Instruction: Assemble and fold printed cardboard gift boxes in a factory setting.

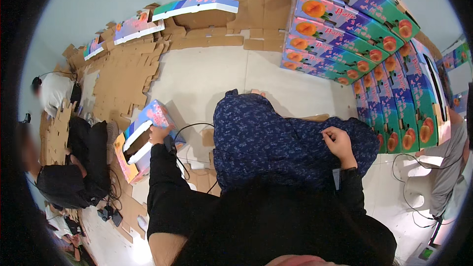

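Observation:
My left hand (pixel 160 134) is closed on the upper edge of a fruit carton (pixel 143 161), printed in blue, pink and orange. The carton stands tilted on the floor to my left, its slot-like opening showing a dark inside. Part of the grip is hidden by the hand's own back. On the right, my right hand (pixel 339 145) hovers at or rests on the dark blue patterned cloth (pixel 266 138) over my legs. Its fingers are curled in toward the thumb, with nothing visible in them.
Stacked fruit cartons (pixel 340 29) rise ahead on the right, with more cartons (pixel 399 98) beside them. Flattened cardboard (pixel 118 83) covers the floor at the left. Another person (pixel 74 177) sits at far left, near cables (pixel 116 187). A grey-clothed person (pixel 448 167) is at far right.

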The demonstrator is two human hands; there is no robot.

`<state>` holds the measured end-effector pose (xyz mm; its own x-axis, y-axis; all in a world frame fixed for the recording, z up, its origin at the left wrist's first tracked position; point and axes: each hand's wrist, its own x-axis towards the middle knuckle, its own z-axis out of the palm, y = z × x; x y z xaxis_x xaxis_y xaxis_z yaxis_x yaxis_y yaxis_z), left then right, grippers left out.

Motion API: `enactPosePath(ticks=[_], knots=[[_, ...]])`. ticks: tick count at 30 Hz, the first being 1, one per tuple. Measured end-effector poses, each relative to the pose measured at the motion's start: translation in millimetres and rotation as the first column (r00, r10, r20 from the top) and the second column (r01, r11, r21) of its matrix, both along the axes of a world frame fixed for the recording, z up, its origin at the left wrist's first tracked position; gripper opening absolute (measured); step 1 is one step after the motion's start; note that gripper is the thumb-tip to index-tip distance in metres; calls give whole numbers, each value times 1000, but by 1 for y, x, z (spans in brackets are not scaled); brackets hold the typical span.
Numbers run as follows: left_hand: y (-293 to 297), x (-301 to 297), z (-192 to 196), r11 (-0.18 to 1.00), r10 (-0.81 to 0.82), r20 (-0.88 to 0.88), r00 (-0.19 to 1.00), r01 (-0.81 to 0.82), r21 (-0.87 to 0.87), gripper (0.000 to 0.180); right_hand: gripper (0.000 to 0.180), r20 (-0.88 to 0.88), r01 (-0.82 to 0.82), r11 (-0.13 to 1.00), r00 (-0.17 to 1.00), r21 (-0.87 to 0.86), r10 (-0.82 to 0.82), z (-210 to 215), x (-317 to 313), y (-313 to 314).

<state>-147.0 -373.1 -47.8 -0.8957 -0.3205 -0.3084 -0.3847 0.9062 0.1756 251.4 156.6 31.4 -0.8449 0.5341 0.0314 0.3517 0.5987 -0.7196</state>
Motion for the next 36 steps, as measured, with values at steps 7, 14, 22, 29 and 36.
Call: enactPosePath(ticks=[7,14,22,29,36], knots=[[-10,15,-8,998,-27,-366,930,48,46,106,15,-78,2,998,997,-61,-7,-7,6,-3],[23,45,30,932,-271,-730,627,361,-36,93,15,37,-5,998,999,67,3,9,-5,-8],[118,79,134,620,-597,-754,273,754,-217,85,17,-137,-204,977,968,62,211,44,-58,-31],[188,138,202,378,-628,-772,99,906,-191,74,91,-327,-516,840,833,-167,447,83,-103,-109],[230,184,211,118,-719,-691,-80,965,-235,73,82,-558,-511,301,825,-805,-91,55,-107,-160]])
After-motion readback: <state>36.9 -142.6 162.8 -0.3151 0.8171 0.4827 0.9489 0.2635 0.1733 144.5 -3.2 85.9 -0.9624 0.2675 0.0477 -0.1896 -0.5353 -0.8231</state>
